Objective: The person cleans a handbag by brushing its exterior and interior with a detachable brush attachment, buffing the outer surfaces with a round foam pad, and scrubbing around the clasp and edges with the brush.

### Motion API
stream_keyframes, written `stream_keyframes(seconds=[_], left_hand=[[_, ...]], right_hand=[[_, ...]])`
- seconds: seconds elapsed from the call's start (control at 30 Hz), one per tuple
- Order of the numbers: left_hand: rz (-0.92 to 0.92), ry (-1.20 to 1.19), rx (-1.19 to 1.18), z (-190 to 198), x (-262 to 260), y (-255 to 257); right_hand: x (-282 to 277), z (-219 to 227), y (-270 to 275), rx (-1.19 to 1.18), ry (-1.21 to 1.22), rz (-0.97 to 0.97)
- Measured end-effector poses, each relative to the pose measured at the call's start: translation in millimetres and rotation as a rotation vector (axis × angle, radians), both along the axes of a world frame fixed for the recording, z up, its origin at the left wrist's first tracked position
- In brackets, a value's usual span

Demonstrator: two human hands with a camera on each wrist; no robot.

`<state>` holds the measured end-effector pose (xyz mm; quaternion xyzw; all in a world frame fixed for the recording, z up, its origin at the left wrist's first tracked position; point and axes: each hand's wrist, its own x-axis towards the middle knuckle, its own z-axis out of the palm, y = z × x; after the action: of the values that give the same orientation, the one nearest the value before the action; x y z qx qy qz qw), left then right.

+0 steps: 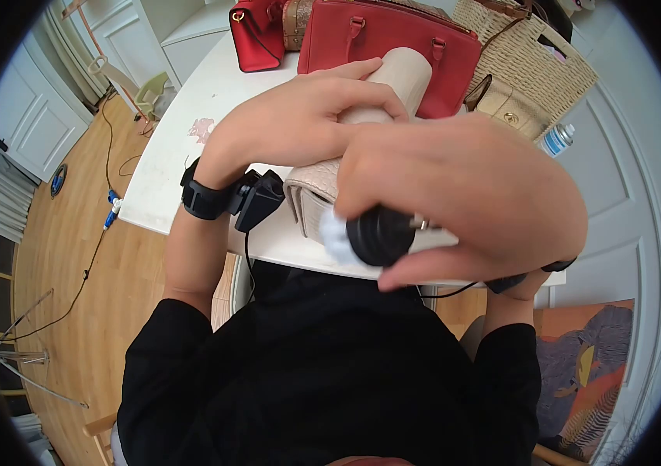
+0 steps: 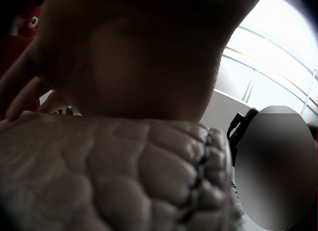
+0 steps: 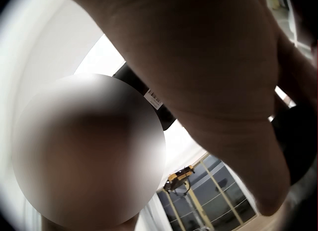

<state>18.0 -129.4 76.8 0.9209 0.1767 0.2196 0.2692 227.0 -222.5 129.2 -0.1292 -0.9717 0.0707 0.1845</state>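
Observation:
A beige bag with a scaly texture (image 1: 315, 182) lies on the white table, its surface large in the left wrist view (image 2: 134, 171). My left hand (image 1: 299, 116) rests across its top, fingers spread towards a pale rounded roll (image 1: 409, 71). My right hand (image 1: 470, 194) grips a round black tool (image 1: 381, 237) whose blurred, fluffy white end (image 1: 336, 237) is against or very near the bag's front side. The right wrist view has the palm (image 3: 208, 67) with part of a black object (image 3: 300, 141) by the fingers. The roll's lower part is hidden.
Red handbags (image 1: 256, 39), a woven straw bag (image 1: 536, 54) and a gold bag (image 1: 509, 109) stand along the table's far side. A blue-and-white can (image 1: 557, 140) is at the right. Black cables hang by the near edge.

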Motion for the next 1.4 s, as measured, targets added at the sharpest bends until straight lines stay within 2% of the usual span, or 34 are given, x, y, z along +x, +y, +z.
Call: stream_keyframes(seconds=[0.1,0.17,0.27,0.37,0.4,0.47,0.5,0.57,0.63,0.73,0.8,0.87,0.9,0.97,1.03,1.07,1.13,1.3,1.4], left_hand=[[-0.054,0.001,0.061,0,-8,3],[-0.021,-0.009,0.039,-5,-9,9],[0.058,-0.05,0.006,-9,-8,10],[0.108,-0.077,-0.006,-10,-8,7],[0.115,-0.079,-0.004,-11,-7,6],[0.096,-0.045,-0.019,-4,-5,1],[0.077,-0.009,-0.033,-2,-5,0],[0.081,0.004,-0.005,-5,-1,2],[0.081,0.014,0.023,-6,0,2],[0.087,-0.059,0.039,-10,-2,0],[0.092,-0.128,0.031,-14,0,6],[0.121,-0.06,0.01,-7,-3,3],[0.147,0.007,-0.011,-4,-3,2],[0.119,-0.028,0.054,-12,-3,7],[0.094,-0.059,0.122,-12,-6,10],[0.067,-0.01,0.07,-5,-8,9],[-0.008,0.01,0.051,-2,-13,15],[-0.049,0.026,0.107,-2,-22,25],[-0.055,0.018,0.1,-1,-23,27]], right_hand=[[-2,-1,3,0.018,-0.037,-0.029],[0,-7,9,0.007,0.01,-0.058],[3,-2,1,0.328,-0.029,-0.362],[9,-4,5,0.439,-0.03,-0.425],[9,-3,2,0.439,-0.031,-0.427],[8,2,-5,0.178,-0.041,-0.286],[6,4,-5,0.177,-0.04,-0.284],[0,5,-5,0.023,-0.109,-0.049],[0,-1,-2,0.052,-0.103,-0.043],[7,0,10,-0.013,-0.051,-0.131],[13,-3,18,0.25,0.036,-0.266],[19,1,15,0.403,-0.082,-0.589],[20,3,14,0.403,-0.082,-0.59],[20,5,12,0.382,0.003,-0.536],[15,3,14,0.2,0.068,-0.233],[12,1,14,0.2,0.071,-0.232],[6,-5,12,-0.061,-0.047,-0.026],[-8,-19,27,-0.028,-0.042,-0.011],[-3,-17,42,-0.113,0.008,0.004]])
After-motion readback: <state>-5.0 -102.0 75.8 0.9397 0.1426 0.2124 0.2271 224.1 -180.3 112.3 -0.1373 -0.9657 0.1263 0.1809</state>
